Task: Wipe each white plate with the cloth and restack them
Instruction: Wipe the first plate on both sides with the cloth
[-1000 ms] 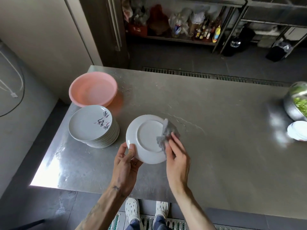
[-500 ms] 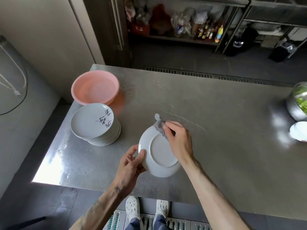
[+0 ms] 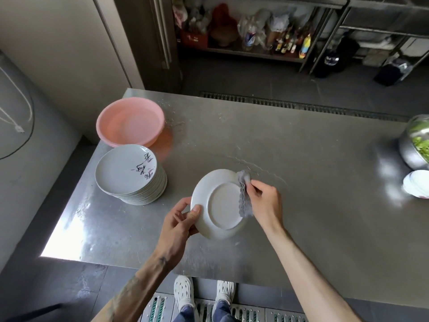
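**A:** Nearest us, our left grip (image 3: 178, 219) pinches the plate (image 3: 220, 205) at its rim, thumb on the underside and fingers curled behind. The plate is held off the tabletop (image 3: 313, 228), tilted, with its foot ring facing us.

**B:** Across the plate from it, our right grip (image 3: 267, 203) is closed round the bunched cloth (image 3: 245, 196) and presses it against the rim on that side.

**A:** So we judge we're wiping the back of this one. To do it well, we should turn the plate with the left grip while the cloth runs round the rim. Then we sweep inside the foot ring, where water likely sits.

**B:** Agreed. The left pinch has only the edge, so we'd press lightly, or the plate could pivot out of our fingers. We can't tell whether the face is done.

**A:** Beyond the left grip and off to its left stands the stack (image 3: 130, 175), topped by a painted plate, face up. We cannot tell if that's the wiped pile or the waiting one.

**B:** Just behind the stack is a pink basin (image 3: 130, 124). Far to the right of the right grip are a steel bowl (image 3: 411, 154) of greens and some small dishes (image 3: 417, 184), well apart from our work.
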Motion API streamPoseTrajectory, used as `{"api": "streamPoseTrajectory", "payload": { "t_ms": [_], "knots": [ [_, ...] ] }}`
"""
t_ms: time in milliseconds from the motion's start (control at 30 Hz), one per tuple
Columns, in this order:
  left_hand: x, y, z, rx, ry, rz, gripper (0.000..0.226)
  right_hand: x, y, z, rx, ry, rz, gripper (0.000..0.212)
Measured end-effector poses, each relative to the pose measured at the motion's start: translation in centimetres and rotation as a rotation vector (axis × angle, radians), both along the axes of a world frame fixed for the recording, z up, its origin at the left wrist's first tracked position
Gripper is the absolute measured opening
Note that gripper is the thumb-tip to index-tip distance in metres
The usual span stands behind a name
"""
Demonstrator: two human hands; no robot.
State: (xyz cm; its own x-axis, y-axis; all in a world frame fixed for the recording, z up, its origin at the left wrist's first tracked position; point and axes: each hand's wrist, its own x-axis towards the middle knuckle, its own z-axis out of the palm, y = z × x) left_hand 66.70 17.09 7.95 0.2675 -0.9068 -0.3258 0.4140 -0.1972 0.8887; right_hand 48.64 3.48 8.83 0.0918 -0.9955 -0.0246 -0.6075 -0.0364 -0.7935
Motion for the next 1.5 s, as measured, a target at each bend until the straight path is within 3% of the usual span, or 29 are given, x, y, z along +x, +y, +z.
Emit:
{"api": "streamPoseTrajectory", "payload": {
  "t_ms": [100,200,367,500,633,767,900,1000,1267,1433,1500],
  "knots": [
    [-0.1,-0.4,-0.5,-0.024,-0.142,-0.096,0.023,-1.8,-0.5,-1.6,0.211,-0.001,-0.063,0.034],
    [-0.5,-0.7,-1.2,-0.088,-0.348,-0.208,0.021,-2.7,-1.4,-2.1,0.438,-0.197,-0.139,0.022],
    [-0.8,-2.0,-2.5,-0.192,-0.903,-0.396,0.023,-4.9,-2.7,-1.9,0.712,-0.544,-0.24,0.014],
    [-1.2,-3.9,-2.1,-0.345,-1.117,-0.531,0.019,-6.9,-3.8,-2.4,0.812,-0.644,-0.301,0.014],
    [-1.7,-5.7,-2.4,-0.389,-1.275,-0.695,0.032,-8.4,-4.5,-3.4,0.819,-0.608,-0.313,0.009],
    [-2.6,-7.3,-3.3,-0.291,-1.176,-0.811,0.042,-9.6,-5.0,-5.1,0.728,-0.49,-0.346,0.003],
    [-3.6,-8.6,-6.0,-0.274,-1.105,-0.636,0.041,-10.5,-5.9,-7.4,0.632,-0.429,-0.385,0.004],
    [-4.6,-9.8,-7.5,-0.106,-1.015,-0.495,0.068,-10.9,-6.8,-9.0,0.606,-0.416,-0.407,0.016],
    [-7.1,-14.1,-12.6,0.188,-0.801,-0.538,0.135,-11.5,-9.2,-13.4,0.48,-0.256,-0.479,0.014],
    [-7.3,-16.6,-15.7,0.245,-0.748,-0.526,0.128,-12.2,-10.5,-15.9,0.474,-0.114,-0.387,0.004],
    [-7.3,-17.4,-16.8,0.224,-0.838,-0.543,0.125,-12.3,-10.8,-16.4,0.453,-0.057,-0.367,0.006]
  ]
}}
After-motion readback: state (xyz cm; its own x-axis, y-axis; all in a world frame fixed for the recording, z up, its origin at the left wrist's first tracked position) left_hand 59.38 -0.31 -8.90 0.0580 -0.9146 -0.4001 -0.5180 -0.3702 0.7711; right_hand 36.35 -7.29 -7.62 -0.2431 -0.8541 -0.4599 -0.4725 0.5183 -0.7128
